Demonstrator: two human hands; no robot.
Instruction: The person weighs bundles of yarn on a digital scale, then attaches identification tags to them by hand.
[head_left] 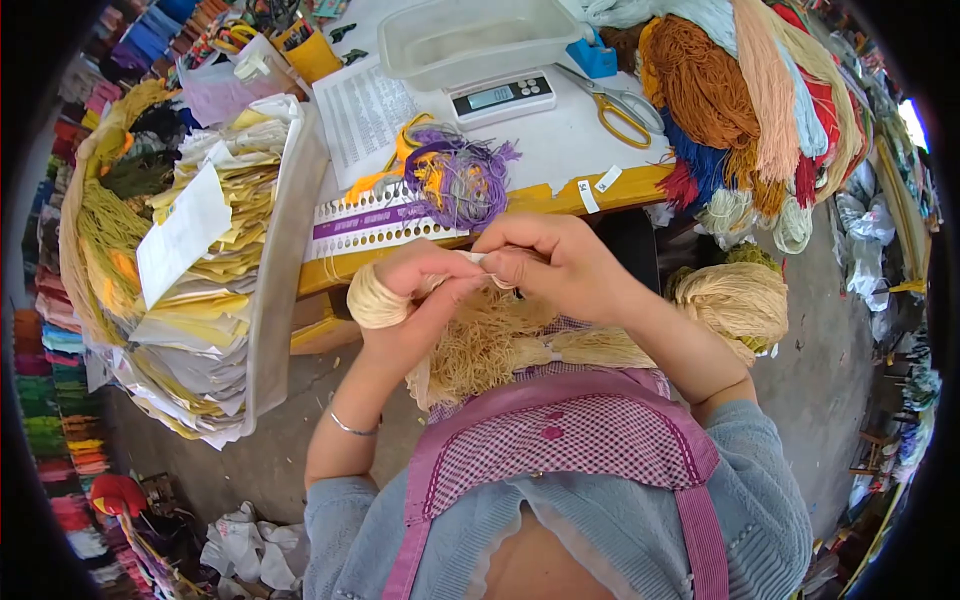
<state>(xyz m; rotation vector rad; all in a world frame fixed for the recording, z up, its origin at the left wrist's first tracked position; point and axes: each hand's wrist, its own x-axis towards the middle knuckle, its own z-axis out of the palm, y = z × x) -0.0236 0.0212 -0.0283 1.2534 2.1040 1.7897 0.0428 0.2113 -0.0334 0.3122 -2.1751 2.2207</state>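
My left hand (415, 295) has cream yarn (375, 298) wound around its fingers, and its thumb and fingertip pinch together. Close against it, my right hand (555, 262) is also closed, its fingertips meeting the left ones on a small pale bit of the yarn. Below both hands, a frayed heap of cream yarn (480, 345) lies on my lap, over the checked apron (560, 450). A tied cream bundle (590, 347) stretches to the right of the heap. Just beyond my hands, a purple, grey and orange thread tangle (460, 180) rests on the table edge.
Paper envelopes fill a plastic bin (275, 270) at left. A digital scale (500, 98), scissors (615, 108), a clear tray (480, 45) and a blue tape dispenser (592, 55) are on the table. Colored yarn skeins (705, 85) hang over its right corner. A cream yarn bundle (735, 305) sits at right.
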